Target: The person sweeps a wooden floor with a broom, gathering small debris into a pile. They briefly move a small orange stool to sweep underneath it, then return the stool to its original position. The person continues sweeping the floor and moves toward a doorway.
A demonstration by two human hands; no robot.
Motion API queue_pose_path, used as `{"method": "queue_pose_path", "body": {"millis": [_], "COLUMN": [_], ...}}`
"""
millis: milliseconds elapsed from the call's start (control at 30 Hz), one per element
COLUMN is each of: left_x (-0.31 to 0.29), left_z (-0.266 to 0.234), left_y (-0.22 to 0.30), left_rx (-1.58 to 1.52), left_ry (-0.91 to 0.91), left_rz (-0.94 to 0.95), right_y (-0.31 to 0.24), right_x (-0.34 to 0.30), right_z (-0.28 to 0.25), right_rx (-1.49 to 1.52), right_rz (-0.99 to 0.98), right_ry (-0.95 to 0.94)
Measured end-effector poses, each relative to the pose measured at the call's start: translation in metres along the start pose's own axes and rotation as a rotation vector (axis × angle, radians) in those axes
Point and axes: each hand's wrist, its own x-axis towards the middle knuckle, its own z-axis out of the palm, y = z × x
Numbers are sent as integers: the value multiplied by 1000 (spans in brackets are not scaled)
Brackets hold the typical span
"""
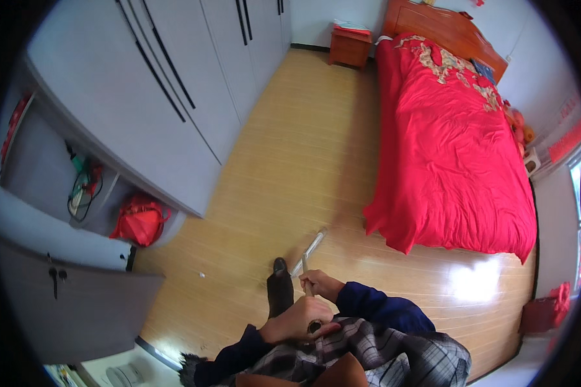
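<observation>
I hold a mop (305, 263) with both hands, its pale handle slanting down and away from my body. My left hand (300, 318) is closed round the top end of the handle, close to my checked clothing. Lower on the same handle, my right hand (321, 284) is wrapped round it. The mop's narrow, flat, whitish head (308, 253) lies on the wooden floor (284, 161), just right of my dark shoe (279, 266).
A bed (455, 161) with a red cover stands at right, a wooden nightstand (350, 48) behind it. Grey wardrobes (174, 71) line the left, with a red bag (140, 220) on a shelf. A grey door (77, 303) stands lower left. A small white bit (201, 275) lies on the floor.
</observation>
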Motion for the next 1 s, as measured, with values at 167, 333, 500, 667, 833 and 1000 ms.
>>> {"method": "queue_pose_path", "body": {"millis": [167, 333, 500, 667, 833, 1000], "left_x": [63, 153, 228, 314, 301, 232], "left_z": [-99, -195, -239, -322, -452, -533], "left_y": [-60, -99, -205, -293, -396, -481], "left_rx": [-11, -1, 157, 163, 423, 443], "left_ry": [-46, -83, -223, -140, -87, 155], "left_rz": [79, 127, 176, -62, -590, -928], "right_y": [-86, -180, -281, -345, -408, -477], "right_x": [95, 186, 241, 324, 390, 453], "right_z": [-28, -107, -196, -307, -398, -485], "right_rx": [697, 970, 633, 406, 473, 507], "right_rz": [284, 74, 234, 167, 167, 253], "right_ry": [273, 245, 448, 494, 524, 522]}}
